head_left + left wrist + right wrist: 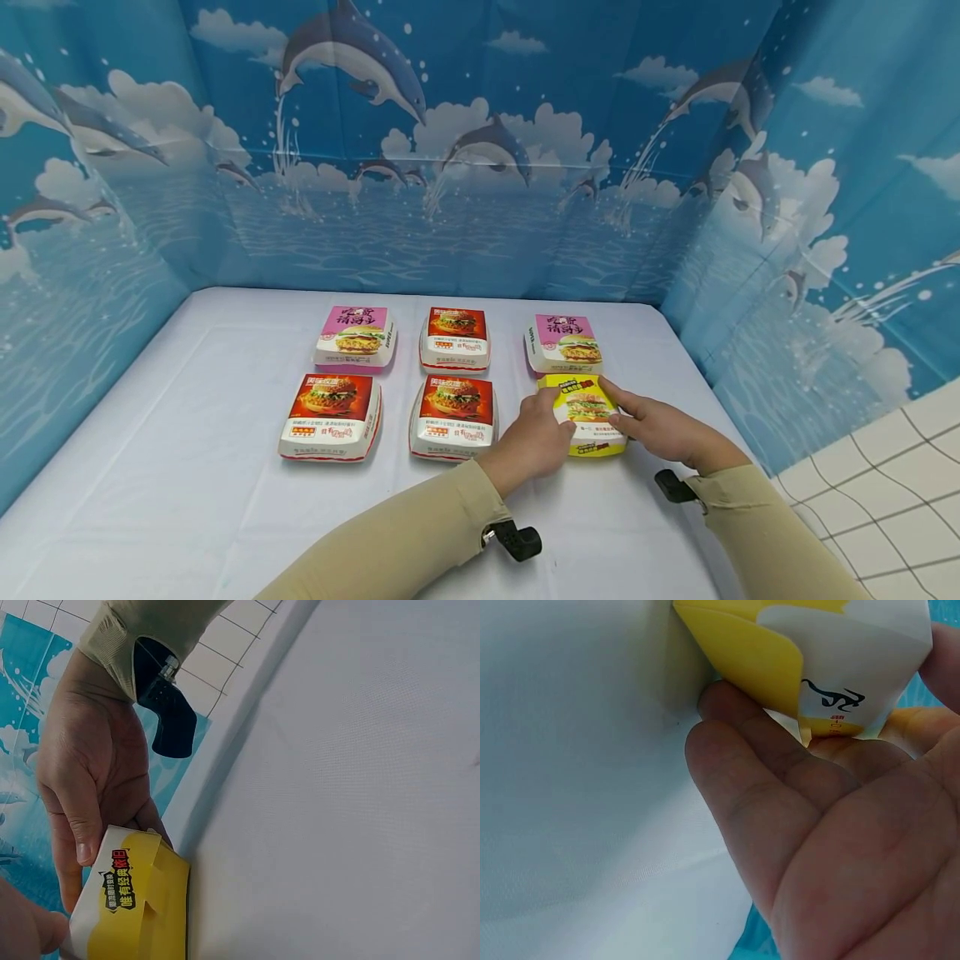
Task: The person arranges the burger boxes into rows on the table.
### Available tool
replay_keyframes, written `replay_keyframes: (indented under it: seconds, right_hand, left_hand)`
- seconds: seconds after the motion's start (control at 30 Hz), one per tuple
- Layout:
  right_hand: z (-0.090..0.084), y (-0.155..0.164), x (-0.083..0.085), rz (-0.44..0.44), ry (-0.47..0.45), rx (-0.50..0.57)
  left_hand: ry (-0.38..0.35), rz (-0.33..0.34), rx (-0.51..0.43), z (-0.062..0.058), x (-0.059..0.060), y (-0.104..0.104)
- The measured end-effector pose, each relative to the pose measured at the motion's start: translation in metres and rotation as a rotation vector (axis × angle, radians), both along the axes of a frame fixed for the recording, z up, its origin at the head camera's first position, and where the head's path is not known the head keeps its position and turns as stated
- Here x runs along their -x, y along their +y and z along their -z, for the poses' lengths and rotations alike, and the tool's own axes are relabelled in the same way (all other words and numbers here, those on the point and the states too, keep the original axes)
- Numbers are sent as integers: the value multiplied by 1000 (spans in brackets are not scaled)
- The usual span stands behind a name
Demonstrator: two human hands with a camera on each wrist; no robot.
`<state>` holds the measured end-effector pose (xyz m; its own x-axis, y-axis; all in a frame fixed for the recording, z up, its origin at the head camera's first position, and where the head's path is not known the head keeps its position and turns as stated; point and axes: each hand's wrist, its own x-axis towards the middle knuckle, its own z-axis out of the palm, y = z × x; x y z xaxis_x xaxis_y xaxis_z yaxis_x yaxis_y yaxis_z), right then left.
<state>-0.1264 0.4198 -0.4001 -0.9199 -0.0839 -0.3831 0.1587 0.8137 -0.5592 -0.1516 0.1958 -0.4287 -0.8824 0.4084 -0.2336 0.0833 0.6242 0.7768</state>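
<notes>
A yellow burger box (587, 412) is at the front right of a grid of boxes on the white table (187, 500). My left hand (551, 421) grips its left side, thumb on the lid. My right hand (622, 408) holds its right side. In the left wrist view the right hand (90, 787) has its thumb on the lid edge of the yellow box (139, 900) and its fingers lower down its side. In the right wrist view the fingers (765, 765) lie against the side of the box (780, 652). Whether the box is off the cloth I cannot tell.
Five other burger boxes stand in two rows: pink (356, 336), red (455, 337) and pink (566, 342) behind, red (331, 404) and red (454, 405) in front. Dolphin-print walls (480, 167) enclose three sides of the table. Tiled floor (885, 483) shows past its right edge.
</notes>
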Motion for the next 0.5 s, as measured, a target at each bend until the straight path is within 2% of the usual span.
replay_keyframes:
  seconds: [0.5]
  right_hand:
    - [2,2,0,7,-6,-12]
  left_hand:
    - [-4,1,-6,0,1,0]
